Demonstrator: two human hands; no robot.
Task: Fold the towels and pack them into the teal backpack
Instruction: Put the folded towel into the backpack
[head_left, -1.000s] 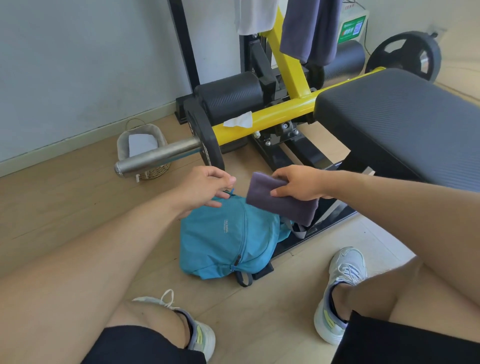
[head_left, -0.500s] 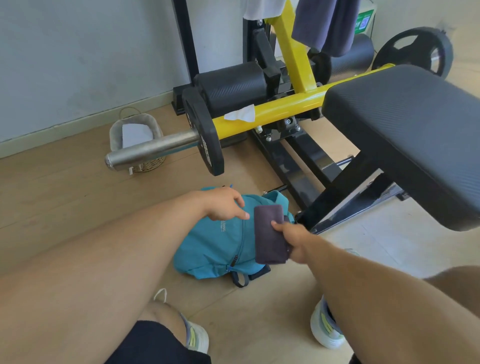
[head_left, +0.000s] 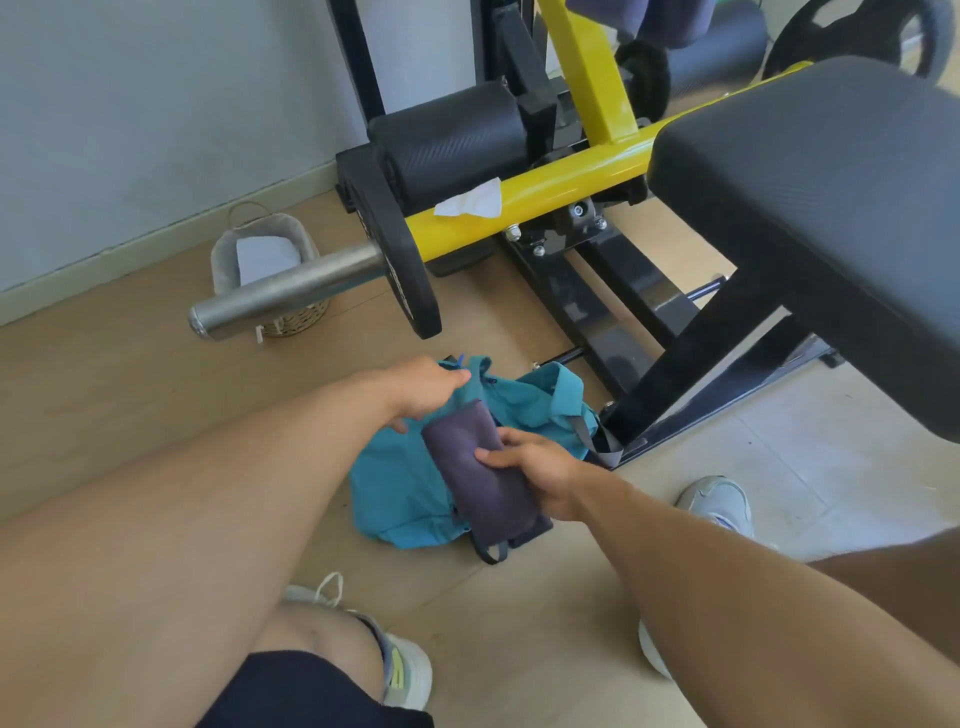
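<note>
Right hand (head_left: 540, 470), clamped on the folded towel (head_left: 483, 478), has dropped to the backpack (head_left: 400, 493) mouth at twelve o'clock; left hand (head_left: 421, 389) pinches it open.

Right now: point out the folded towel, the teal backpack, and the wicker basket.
folded towel (head_left: 480, 470), head view, middle of the dark purple fabric.
teal backpack (head_left: 395, 493), head view, bare front panel left of the towel.
wicker basket (head_left: 296, 318), head view, woven lower wall.
</note>
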